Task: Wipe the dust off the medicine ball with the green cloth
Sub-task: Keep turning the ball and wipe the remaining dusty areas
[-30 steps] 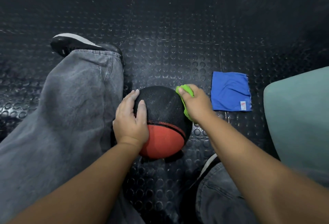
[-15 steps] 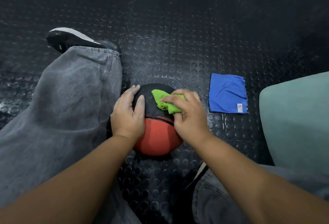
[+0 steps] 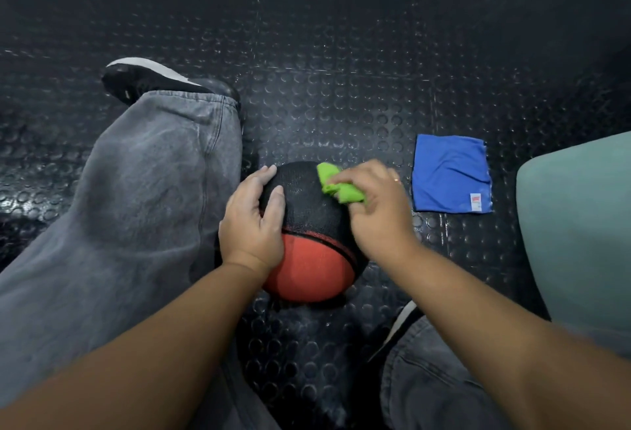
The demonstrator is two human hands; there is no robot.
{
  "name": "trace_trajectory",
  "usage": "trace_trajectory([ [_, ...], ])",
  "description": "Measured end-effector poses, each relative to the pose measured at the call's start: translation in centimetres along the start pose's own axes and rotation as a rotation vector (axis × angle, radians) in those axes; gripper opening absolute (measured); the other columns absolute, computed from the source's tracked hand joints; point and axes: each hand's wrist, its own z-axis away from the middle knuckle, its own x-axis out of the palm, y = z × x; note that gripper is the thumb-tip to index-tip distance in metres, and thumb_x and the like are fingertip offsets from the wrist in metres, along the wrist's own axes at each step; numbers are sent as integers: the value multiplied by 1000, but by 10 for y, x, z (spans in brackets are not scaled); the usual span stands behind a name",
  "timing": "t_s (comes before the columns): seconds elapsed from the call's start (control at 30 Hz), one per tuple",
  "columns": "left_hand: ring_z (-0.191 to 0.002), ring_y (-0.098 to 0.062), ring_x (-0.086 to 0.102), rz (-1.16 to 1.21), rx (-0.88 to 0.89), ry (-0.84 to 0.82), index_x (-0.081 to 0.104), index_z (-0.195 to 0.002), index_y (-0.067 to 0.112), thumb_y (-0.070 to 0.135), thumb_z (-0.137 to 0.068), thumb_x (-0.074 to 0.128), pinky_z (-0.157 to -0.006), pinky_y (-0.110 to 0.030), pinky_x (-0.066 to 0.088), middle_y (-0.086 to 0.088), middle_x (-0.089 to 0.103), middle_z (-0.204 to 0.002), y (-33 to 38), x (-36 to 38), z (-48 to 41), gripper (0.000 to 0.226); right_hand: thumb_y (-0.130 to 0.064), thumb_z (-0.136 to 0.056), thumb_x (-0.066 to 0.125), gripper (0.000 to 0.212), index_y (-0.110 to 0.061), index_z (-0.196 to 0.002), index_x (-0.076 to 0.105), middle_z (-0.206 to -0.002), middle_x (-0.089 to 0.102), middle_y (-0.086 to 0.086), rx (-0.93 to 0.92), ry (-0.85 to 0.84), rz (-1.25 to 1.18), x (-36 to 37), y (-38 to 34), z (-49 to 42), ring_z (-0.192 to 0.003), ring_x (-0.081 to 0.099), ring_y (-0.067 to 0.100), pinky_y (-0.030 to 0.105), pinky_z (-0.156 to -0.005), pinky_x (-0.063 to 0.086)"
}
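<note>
A black and red medicine ball [image 3: 309, 224] sits on the studded black floor between my legs. My left hand [image 3: 254, 221] lies flat against the ball's left side, fingers straight, thumb on the black top. My right hand [image 3: 374, 211] grips a bunched green cloth [image 3: 338, 187] and presses it on the upper right of the ball's black half. The red half faces me. The ball's right side is hidden behind my right hand.
A folded blue cloth [image 3: 450, 173] lies on the floor to the right of the ball. A teal cushioned seat [image 3: 580, 224] stands at the right edge. My left leg in grey jeans [image 3: 136, 197] and a black shoe [image 3: 153, 79] fill the left side.
My right hand swept the green cloth from the ball's right side onto its top, then back a little toward the upper right. My left hand has stayed on the ball.
</note>
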Motion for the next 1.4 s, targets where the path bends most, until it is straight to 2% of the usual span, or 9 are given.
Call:
trace_trajectory([
  [0.07, -131, -5, 52, -7, 5, 6, 64, -131, 32, 51, -91, 44, -112, -44, 42, 16, 60, -137, 0, 1, 1, 49, 3, -62, 48, 52, -30, -95, 72, -96, 56, -8, -208, -118, 111, -5, -15, 10, -92, 46, 22, 35, -74, 41],
  [0.13, -132, -8, 52, -8, 28, -5, 64, -131, 30, 49, -91, 44, -112, -46, 42, 14, 61, -137, -1, 2, 3, 48, 3, -62, 44, 54, -29, -96, 71, -98, 57, -7, -269, -178, 147, -12, -9, 6, -91, 46, 22, 36, -73, 42],
  [0.3, -134, -7, 50, -22, 43, -20, 62, -132, 34, 47, -92, 45, -112, -49, 41, 17, 59, -138, 0, 2, 4, 45, 13, -68, 41, 57, -23, -100, 70, -102, 58, -2, 186, -77, 39, -8, 48, -25, -101, 55, 28, 29, -84, 43],
  [0.4, -132, -5, 51, -4, 10, 3, 63, -131, 34, 49, -91, 45, -112, -47, 42, 17, 60, -138, -1, 1, 3, 46, 14, -72, 41, 56, -24, -99, 70, -102, 56, -1, 280, -91, 25, -1, 49, -39, -101, 56, 27, 29, -83, 44],
  [0.63, -130, -7, 53, 7, 1, 2, 64, -130, 31, 50, -90, 45, -111, -45, 42, 15, 61, -137, -3, -4, 2, 48, 10, -61, 41, 54, -24, -92, 69, -98, 54, -7, -283, -274, 164, -13, -11, -11, -88, 41, 22, 31, -70, 37],
  [0.87, -128, -5, 54, 39, -31, -17, 65, -128, 34, 50, -89, 48, -112, -40, 42, 15, 62, -134, 3, -4, -2, 46, 14, -68, 38, 57, -27, -98, 65, -99, 47, -8, 80, -195, 154, -10, 25, -43, -100, 45, 31, 34, -85, 39],
  [1.1, -122, -5, 58, 106, -116, 8, 68, -124, 28, 42, -90, 50, -110, -34, 43, 11, 66, -129, 4, -9, -11, 41, 7, -63, 43, 54, -30, -94, 66, -103, 54, -4, -270, -265, 203, -6, -13, -16, -91, 42, 24, 40, -73, 44],
  [1.2, -123, -3, 56, 57, -121, 2, 67, -126, 30, 45, -90, 50, -110, -34, 43, 17, 64, -129, 11, -4, -10, 43, 7, -64, 39, 56, -27, -97, 68, -106, 55, -1, -158, -185, 193, -7, 7, -33, -93, 44, 28, 42, -76, 46],
  [1.4, -117, -4, 58, 21, -245, 17, 67, -118, 45, 66, -77, 44, -111, -51, 41, 23, 65, -124, 21, 6, -22, 51, 8, -74, 41, 55, -32, -102, 66, -100, 49, -6, 209, -119, 177, 2, 38, -62, -99, 47, 32, 34, -82, 42],
])
